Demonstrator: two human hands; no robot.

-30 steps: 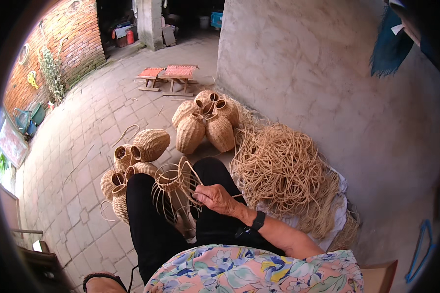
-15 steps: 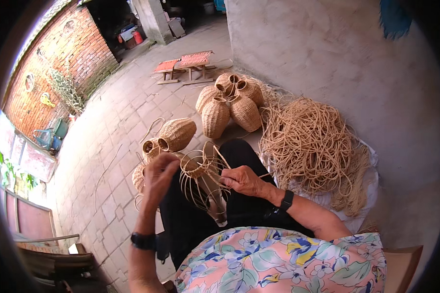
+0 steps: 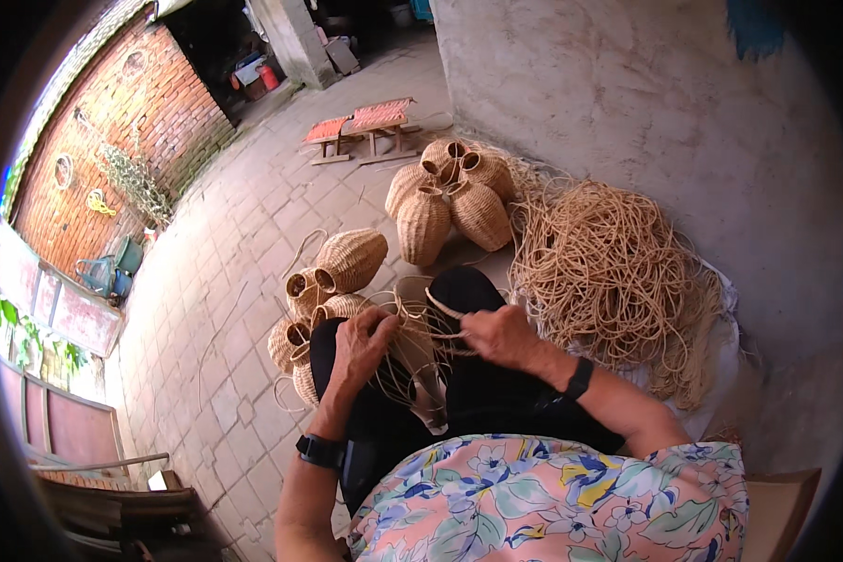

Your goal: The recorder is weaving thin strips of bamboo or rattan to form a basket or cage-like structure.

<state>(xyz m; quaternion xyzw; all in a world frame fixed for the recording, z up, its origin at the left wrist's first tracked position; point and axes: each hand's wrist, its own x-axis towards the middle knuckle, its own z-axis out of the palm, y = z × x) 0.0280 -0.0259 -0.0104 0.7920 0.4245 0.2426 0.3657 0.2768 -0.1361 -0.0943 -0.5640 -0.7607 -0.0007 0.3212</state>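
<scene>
Over my knees, my left hand [image 3: 359,348] closes on a small woven basket with loose strands, covering most of its woven band. Thin pale strands [image 3: 399,373] splay out from it between my legs. To its right, my right hand [image 3: 502,335] pinches a straw-coloured twisted cord [image 3: 443,306], which curves from the fist back towards the basket. Just beyond my left knee lie several woven vase-shaped baskets [image 3: 351,260] on their sides, some with their mouths facing me.
Farther off stands a cluster of similar baskets [image 3: 423,225]. A big tangled heap of cord [image 3: 618,276] lies on white sheeting at right, by the grey wall [image 3: 768,178]. Low stools with red woven seats [image 3: 381,114] stand on the paved floor [image 3: 244,328]; a brick wall [image 3: 126,122] rises at left.
My left hand has moved right and down onto the small basket, hiding its band. My right hand has moved right, drawing the cord along. The view has shifted slightly.
</scene>
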